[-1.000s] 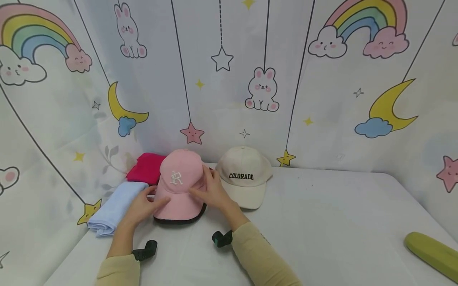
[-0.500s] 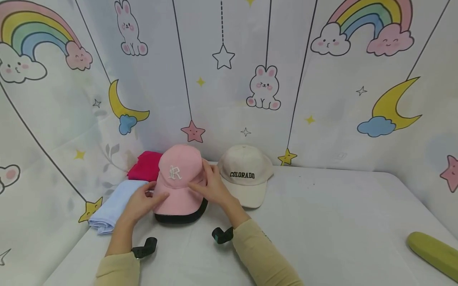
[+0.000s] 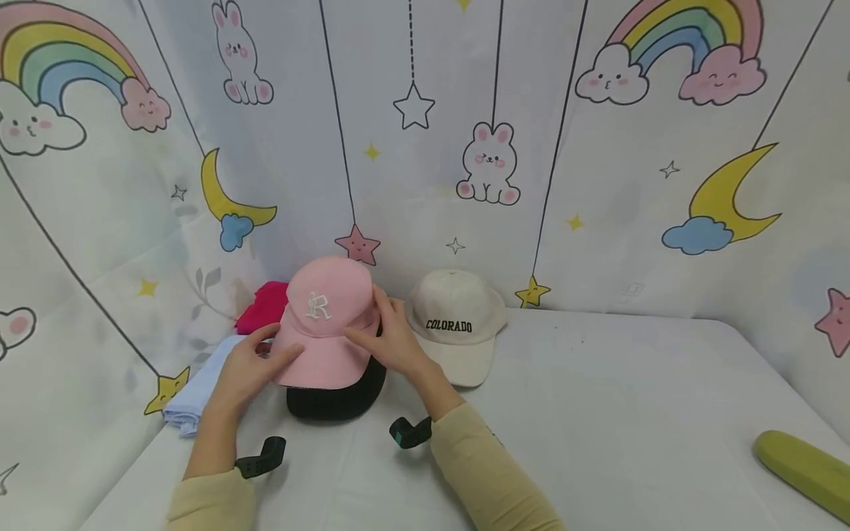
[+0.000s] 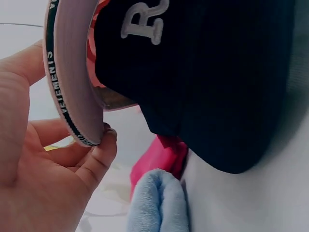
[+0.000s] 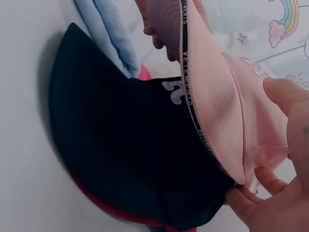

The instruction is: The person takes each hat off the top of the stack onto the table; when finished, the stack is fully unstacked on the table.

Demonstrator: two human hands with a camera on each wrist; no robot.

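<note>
A pink cap [image 3: 324,361] with a white letter on its front tilts above a dark cap [image 3: 335,402], partly lifted off it. In the left wrist view, the dark cap [image 4: 212,87] shows a white R, and lettered tape runs along the pink cap's brim [image 4: 77,87]. My left hand [image 3: 247,369] pinches the left side of that brim. My right hand [image 3: 396,341] holds the pink cap's right side between thumb and fingers. The right wrist view shows a red edge [image 5: 108,208] along the dark cap's brim; what it belongs to I cannot tell.
Just right of the pink cap sits a beige cap [image 3: 454,313] lettered COLORADO. A folded light blue cloth [image 3: 202,383] and a bright red cloth [image 3: 260,310] lie to the left. One long green object [image 3: 803,468] is at the right edge. A patterned curtain [image 3: 425,169] hangs behind.
The pink cap has risen and shifted slightly left with both hands, the left hand moving up and left. Much more of the dark cap's brim now shows beneath it.
</note>
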